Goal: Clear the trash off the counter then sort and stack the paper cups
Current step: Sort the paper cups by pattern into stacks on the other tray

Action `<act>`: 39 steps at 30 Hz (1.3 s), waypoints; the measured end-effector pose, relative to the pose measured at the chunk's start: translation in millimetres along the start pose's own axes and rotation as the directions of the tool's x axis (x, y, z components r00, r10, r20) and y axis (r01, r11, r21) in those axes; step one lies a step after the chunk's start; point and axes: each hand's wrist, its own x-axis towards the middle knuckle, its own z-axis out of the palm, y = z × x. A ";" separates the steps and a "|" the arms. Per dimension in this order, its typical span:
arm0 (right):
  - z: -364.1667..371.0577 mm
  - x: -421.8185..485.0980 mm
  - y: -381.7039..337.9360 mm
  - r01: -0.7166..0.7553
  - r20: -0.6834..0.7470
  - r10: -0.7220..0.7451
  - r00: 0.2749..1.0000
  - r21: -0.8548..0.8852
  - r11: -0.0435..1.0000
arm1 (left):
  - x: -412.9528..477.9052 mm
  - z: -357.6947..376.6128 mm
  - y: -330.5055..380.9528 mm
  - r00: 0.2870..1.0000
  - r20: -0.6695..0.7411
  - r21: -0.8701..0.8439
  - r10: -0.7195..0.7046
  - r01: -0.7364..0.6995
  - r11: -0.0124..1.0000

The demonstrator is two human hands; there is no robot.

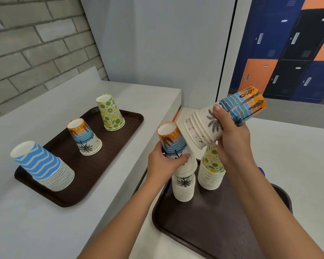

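1. Held tilted in the air above the near tray (204, 230): a nested bundle of palm-print cups (199, 126), clasped round its middle by the right hand (232, 135).
2. Gripped by the left hand (163, 163): the leaning top of the palm-print stack (183, 187), standing on that tray just beside a lime-print stack (210, 174).
3. Probably light, thin-walled, easily crushed; likely to slip apart when tilted.
4. Best taken gently near the stiffer rolled rims.
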 end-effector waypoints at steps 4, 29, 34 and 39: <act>1.7 -0.4 -0.6 -0.045 0.006 0.044 0.999 0.068 0.997 | 3.1 -6.8 8.2 0.997 -0.079 -0.082 0.008 -0.014 0.997; 204.6 16.5 84.5 -0.196 0.316 0.214 0.924 -0.087 0.977 | 111.9 -223.3 -13.8 0.757 -0.648 0.254 0.082 0.113 0.960; 270.1 17.1 115.1 0.068 0.457 0.044 0.888 -0.227 0.972 | 103.0 -215.1 -62.4 0.785 -0.618 0.176 -0.046 0.196 0.965; 310.7 10.8 159.6 0.237 0.575 0.021 0.818 -0.370 0.898 | 95.2 -213.5 -71.7 0.766 -0.642 0.170 -0.019 0.166 0.971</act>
